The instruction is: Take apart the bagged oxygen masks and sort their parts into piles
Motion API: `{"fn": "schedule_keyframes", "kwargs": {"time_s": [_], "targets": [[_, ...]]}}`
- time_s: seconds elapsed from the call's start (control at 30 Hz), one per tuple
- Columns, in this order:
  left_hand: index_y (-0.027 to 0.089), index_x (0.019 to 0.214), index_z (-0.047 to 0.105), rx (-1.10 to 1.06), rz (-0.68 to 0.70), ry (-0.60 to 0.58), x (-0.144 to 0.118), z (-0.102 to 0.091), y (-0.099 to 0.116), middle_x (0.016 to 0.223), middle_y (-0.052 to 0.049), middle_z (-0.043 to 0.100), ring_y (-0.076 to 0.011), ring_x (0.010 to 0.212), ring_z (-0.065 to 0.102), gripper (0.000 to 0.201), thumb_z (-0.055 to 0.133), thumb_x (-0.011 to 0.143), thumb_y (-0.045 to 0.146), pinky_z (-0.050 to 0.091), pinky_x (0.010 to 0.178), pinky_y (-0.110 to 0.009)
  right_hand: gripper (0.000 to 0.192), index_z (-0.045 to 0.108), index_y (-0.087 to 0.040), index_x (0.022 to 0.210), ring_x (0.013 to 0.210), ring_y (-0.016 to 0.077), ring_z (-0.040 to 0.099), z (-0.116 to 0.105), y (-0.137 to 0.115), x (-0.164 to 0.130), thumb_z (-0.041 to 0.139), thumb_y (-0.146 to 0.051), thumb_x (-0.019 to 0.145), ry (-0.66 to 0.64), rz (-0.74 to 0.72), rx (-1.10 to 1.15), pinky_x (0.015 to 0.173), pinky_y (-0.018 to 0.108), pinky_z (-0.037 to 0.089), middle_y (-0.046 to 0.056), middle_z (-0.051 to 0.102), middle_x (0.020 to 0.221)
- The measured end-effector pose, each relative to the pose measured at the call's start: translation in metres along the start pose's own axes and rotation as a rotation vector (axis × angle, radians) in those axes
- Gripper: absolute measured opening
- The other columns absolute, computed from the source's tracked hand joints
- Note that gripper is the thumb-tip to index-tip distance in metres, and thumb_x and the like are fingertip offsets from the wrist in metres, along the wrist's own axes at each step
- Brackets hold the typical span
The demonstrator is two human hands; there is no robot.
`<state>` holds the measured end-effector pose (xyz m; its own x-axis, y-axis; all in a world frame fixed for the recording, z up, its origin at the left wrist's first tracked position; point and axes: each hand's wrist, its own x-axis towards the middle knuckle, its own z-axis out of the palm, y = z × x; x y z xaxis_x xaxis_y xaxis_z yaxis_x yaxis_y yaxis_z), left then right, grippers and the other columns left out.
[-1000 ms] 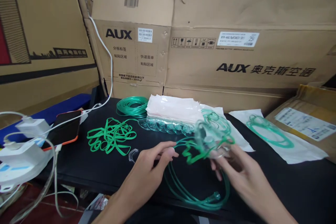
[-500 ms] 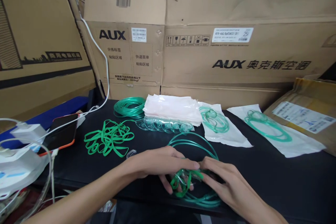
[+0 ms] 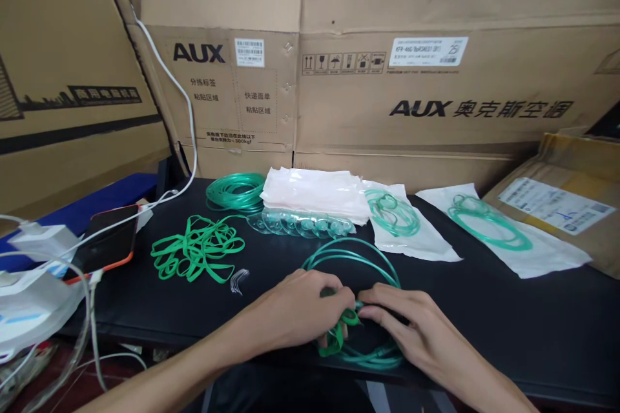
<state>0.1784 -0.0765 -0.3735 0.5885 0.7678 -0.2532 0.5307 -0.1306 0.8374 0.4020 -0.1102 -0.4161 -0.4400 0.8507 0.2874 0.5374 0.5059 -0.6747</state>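
From the head view, here's the action, at six o'clock on the tabletop (image 3: pixel 489 316): the left hand (image 3: pixel 310 310) curls round a bunched green strap (image 3: pixel 331 343), the right hand (image 3: pixel 414 319) pinches green tubing (image 3: pixel 356 242) right alongside, and what else that left palm hides, I can't tell! The tubing arcs out toward twelve o'clock from the hands; it looks light, smooth and springy, likely slippery, so pinch near the end and cradle the loops. The strap seems limp, safe to squeeze; a loose green heap (image 3: pixel 196 250) lies toward ten.
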Motion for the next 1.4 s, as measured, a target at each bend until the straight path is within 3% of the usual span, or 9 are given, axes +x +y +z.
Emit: {"fn": "schedule_keyframes", "kwargs": {"time_s": [0.2,0.37,0.6,0.8,0.87,0.93,1.07,1.2,1.4], "targets": [[0.031,0.089,0.072,0.302,0.073,0.365,-0.033,-0.021,0.005,0.090,0.000,0.076,-0.0275,0.095,0.067,0.023,0.051,0.094,0.041,0.048,0.083,-0.034,0.040,0.065,-0.021,0.076,0.059,0.0159,0.059,-0.011,0.003,0.004,0.044,-0.035,0.107,0.016,0.059,-0.126,0.060,0.026,0.046,0.001,0.062,0.068],[0.029,0.098,0.067,0.335,0.182,0.463,-0.034,-0.027,-0.010,0.107,-0.002,0.072,-0.0264,0.107,0.065,0.026,0.043,0.103,0.038,0.047,0.095,-0.038,0.027,0.076,-0.026,0.110,0.097,0.0259,0.074,-0.001,0.005,-0.003,0.056,-0.041,0.102,0.062,0.049,-0.261,0.085,0.033,0.060,0.006,0.077,0.105],[0.023,0.126,0.061,0.682,0.131,0.503,-0.008,-0.014,-0.021,0.127,-0.012,0.067,-0.0334,0.121,0.061,0.030,0.037,0.107,0.024,0.051,0.094,-0.047,0.042,0.061,-0.036,0.143,0.130,0.0282,0.063,-0.009,0.007,-0.024,0.055,-0.040,0.102,0.019,-0.013,-0.457,0.110,0.044,0.053,0.004,0.066,0.140],[0.021,0.125,0.061,0.669,0.398,0.864,-0.016,-0.010,-0.024,0.125,-0.010,0.063,-0.0279,0.116,0.059,0.028,0.045,0.108,0.036,0.050,0.097,-0.047,0.036,0.068,-0.029,0.136,0.122,0.0240,0.067,-0.035,-0.001,-0.025,0.056,-0.036,0.103,0.015,-0.053,-0.477,0.105,0.034,0.057,0.007,0.069,0.131],[0.020,0.116,0.062,0.612,0.583,0.807,-0.022,-0.001,-0.022,0.114,-0.007,0.065,-0.0234,0.106,0.060,0.020,0.048,0.107,0.031,0.049,0.097,-0.043,0.030,0.074,-0.026,0.125,0.115,0.0242,0.070,-0.037,0.001,-0.024,0.057,-0.036,0.102,0.021,-0.078,-0.467,0.101,0.033,0.059,0.009,0.072,0.123],[0.020,0.106,0.062,0.597,0.670,0.630,-0.026,0.012,-0.022,0.103,-0.003,0.065,-0.0206,0.097,0.060,0.014,0.052,0.105,0.030,0.050,0.092,-0.040,0.028,0.077,-0.024,0.114,0.110,0.0240,0.071,-0.035,0.003,-0.024,0.054,-0.036,0.103,0.007,-0.088,-0.428,0.097,0.032,0.061,0.010,0.073,0.117],[0.021,0.102,0.062,0.679,0.600,0.359,-0.026,0.032,-0.032,0.103,-0.002,0.064,-0.0219,0.095,0.060,0.011,0.057,0.103,0.030,0.052,0.089,-0.040,0.030,0.075,-0.023,0.106,0.106,0.0225,0.068,-0.033,0.005,-0.022,0.048,-0.037,0.106,-0.019,-0.033,-0.346,0.091,0.029,0.060,0.010,0.071,0.114],[0.019,0.101,0.060,0.727,0.571,0.287,-0.018,0.038,-0.038,0.104,-0.002,0.063,-0.0217,0.095,0.060,0.012,0.050,0.106,0.023,0.053,0.087,-0.039,0.024,0.073,-0.025,0.107,0.107,0.0215,0.066,-0.031,0.002,-0.019,0.053,-0.038,0.105,-0.032,0.003,-0.286,0.097,0.030,0.055,0.006,0.071,0.110],[0.020,0.114,0.055,0.610,0.587,0.341,-0.008,0.051,-0.029,0.107,-0.003,0.062,-0.0222,0.098,0.062,0.010,0.051,0.106,0.023,0.056,0.084,-0.037,0.028,0.074,-0.025,0.101,0.096,0.0207,0.068,-0.017,-0.017,-0.015,0.049,-0.036,0.106,-0.084,-0.018,-0.296,0.095,0.033,0.055,0.005,0.071,0.099]]}}
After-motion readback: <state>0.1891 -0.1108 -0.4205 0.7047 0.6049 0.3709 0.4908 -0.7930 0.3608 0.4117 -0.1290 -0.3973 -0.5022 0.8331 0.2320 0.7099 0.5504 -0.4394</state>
